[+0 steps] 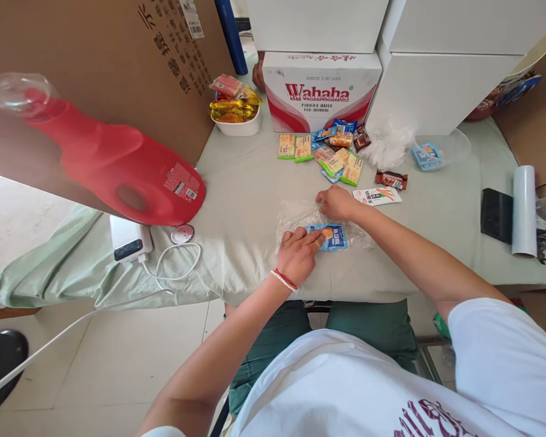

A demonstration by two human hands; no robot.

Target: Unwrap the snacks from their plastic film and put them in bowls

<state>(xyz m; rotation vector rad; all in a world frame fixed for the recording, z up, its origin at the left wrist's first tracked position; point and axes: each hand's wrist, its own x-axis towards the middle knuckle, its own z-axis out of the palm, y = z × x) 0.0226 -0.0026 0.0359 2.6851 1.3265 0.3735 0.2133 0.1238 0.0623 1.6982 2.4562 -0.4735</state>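
Your left fingers (310,238) lie flat on the one blue packet (335,237), seemingly inside the clear bag (295,215), right fingers (324,198) curled at its far edge (grip unclear), the snack pile (330,159) beyond them untouched.

The white carton (321,91) reads "Wahaha", "Purified water for drinking"
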